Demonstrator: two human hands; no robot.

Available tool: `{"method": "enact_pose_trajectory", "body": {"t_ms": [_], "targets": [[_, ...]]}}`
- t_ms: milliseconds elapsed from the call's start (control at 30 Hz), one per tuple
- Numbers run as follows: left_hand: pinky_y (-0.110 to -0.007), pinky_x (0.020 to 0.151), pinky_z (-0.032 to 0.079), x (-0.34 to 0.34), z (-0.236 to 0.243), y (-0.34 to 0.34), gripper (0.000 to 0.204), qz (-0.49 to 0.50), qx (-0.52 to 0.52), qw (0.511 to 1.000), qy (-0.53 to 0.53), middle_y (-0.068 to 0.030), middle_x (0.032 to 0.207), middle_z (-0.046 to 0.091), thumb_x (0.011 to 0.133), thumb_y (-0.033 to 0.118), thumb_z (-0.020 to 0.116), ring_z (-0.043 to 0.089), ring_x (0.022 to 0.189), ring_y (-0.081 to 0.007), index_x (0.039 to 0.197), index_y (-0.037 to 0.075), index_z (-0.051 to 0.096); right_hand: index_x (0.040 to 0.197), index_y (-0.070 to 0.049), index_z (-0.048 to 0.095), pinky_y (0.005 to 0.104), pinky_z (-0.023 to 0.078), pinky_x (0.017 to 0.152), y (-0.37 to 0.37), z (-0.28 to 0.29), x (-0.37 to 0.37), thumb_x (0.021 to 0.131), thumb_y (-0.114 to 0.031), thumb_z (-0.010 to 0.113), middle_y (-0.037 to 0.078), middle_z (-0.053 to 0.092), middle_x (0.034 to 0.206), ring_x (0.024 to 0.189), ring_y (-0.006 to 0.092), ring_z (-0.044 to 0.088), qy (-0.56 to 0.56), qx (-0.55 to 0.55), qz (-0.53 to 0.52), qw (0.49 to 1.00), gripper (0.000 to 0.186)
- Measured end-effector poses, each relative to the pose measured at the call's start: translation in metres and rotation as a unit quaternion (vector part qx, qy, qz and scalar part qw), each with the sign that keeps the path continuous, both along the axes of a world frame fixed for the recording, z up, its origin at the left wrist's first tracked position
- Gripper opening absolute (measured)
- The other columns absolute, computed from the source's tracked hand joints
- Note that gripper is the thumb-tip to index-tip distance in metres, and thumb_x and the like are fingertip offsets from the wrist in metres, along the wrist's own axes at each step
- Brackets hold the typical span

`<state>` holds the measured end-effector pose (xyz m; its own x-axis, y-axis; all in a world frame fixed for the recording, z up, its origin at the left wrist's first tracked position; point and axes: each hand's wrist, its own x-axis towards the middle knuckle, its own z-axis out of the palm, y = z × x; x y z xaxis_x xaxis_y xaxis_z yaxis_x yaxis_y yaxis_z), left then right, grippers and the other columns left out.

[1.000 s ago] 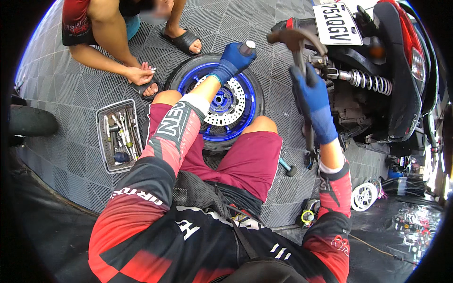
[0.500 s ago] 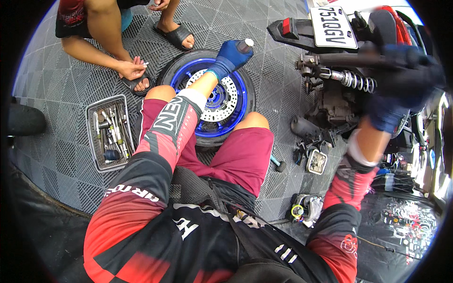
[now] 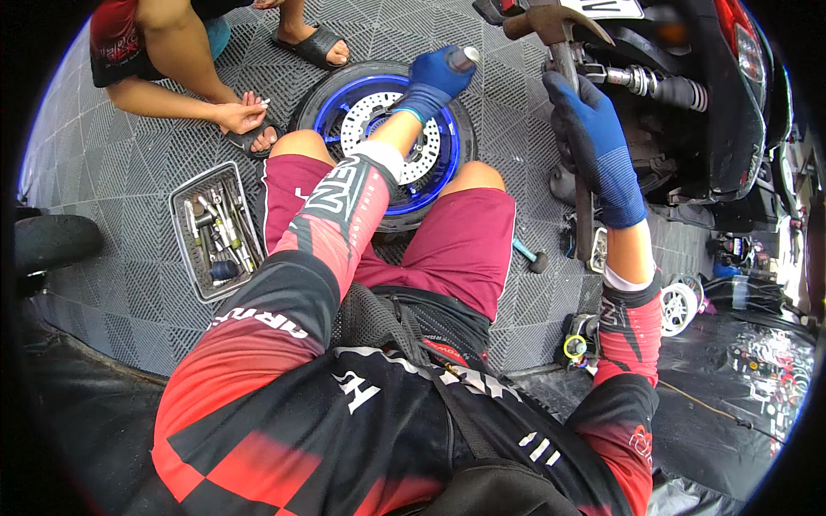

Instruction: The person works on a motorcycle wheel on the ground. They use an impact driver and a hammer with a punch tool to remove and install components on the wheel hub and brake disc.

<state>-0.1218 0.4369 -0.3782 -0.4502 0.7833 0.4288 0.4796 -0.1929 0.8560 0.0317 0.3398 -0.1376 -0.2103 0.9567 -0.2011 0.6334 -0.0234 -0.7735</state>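
My left hand (image 3: 437, 84), in a blue glove, is closed around a dark cylindrical piece (image 3: 465, 58) with a pale metal end. It is over the far right part of a motorcycle wheel (image 3: 325, 129) with a blue rim, a silver brake disc and a black tyre, lying flat before my knees. What the cylinder's lower end meets is hidden by the glove. My right hand (image 3: 594, 142), also gloved, grips a claw hammer (image 3: 564, 56) raised to the right of the wheel. Its rusty head is up and its handle runs down past my wrist.
A grey basket (image 3: 191, 258) of tools is left of my leg. A crouching person's hand (image 3: 245, 112) is at the far left. A motorcycle's shock absorber (image 3: 632, 79) is at right. Near my right knee lies a mallet (image 3: 535, 260); a spare tyre (image 3: 64, 243) stands far left.
My right hand has swung left from over the motorcycle, and the hammer now shows clearly. My left hand keeps its hold on the cylinder. The whole view has shifted slightly.
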Motion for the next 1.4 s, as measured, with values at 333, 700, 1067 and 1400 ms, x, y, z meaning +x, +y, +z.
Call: {"method": "enact_pose_trajectory", "body": {"t_ms": [333, 700, 1067, 1400], "targets": [[-0.038, 0.063, 0.052, -0.073, -0.008, 0.015, 0.039, -0.167, -0.09, 0.969, -0.161, -0.0139, 0.066, 0.065, 0.086, 0.043, 0.064, 0.065, 0.062, -0.0263, 0.08, 0.005, 0.064, 0.093, -0.004, 0.054, 0.0277, 0.043, 0.038, 0.04, -0.028, -0.031, 0.093, -0.045, 0.062, 0.001, 0.052, 0.06, 0.044, 0.0106, 0.051, -0.06, 0.022, 0.106, 0.992, 0.042], [-0.024, 0.056, 0.041, -0.095, 0.021, 0.015, 0.029, -0.414, -0.071, 0.899, -0.125, 0.0019, 0.071, 0.063, 0.087, 0.034, 0.074, 0.052, 0.062, -0.0047, 0.099, 0.008, 0.075, 0.098, 0.006, 0.06, 0.0365, 0.052, 0.053, 0.065, -0.04, -0.05, 0.09, -0.057, 0.059, 0.016, 0.062, 0.071, 0.056, 0.0222, 0.064, -0.148, 0.018, 0.131, 0.98, 0.063], [-0.036, 0.058, 0.05, -0.054, 0.007, 0.016, 0.034, -0.096, 0.043, 0.988, -0.117, -0.0125, 0.061, 0.063, 0.083, 0.031, 0.071, 0.062, 0.059, -0.0152, 0.074, -0.001, 0.064, 0.105, 0.002, 0.06, 0.0398, 0.051, 0.071, 0.07, -0.063, -0.045, 0.092, -0.051, 0.058, 0.02, 0.065, 0.081, 0.076, 0.0282, 0.066, -0.139, 0.121, 0.125, 0.975, 0.055], [-0.039, 0.066, 0.054, -0.053, 0.0, 0.011, 0.033, -0.082, 0.002, 0.988, -0.127, -0.0179, 0.074, 0.068, 0.078, 0.036, 0.07, 0.07, 0.07, -0.0297, 0.078, 0.003, 0.066, 0.098, -0.001, 0.059, 0.0331, 0.045, 0.053, 0.063, 0.09, 0.011, 0.093, -0.048, 0.061, 0.009, 0.057, 0.065, 0.057, 0.0174, 0.058, -0.235, 0.542, 0.078, 0.803, 0.047]]}}
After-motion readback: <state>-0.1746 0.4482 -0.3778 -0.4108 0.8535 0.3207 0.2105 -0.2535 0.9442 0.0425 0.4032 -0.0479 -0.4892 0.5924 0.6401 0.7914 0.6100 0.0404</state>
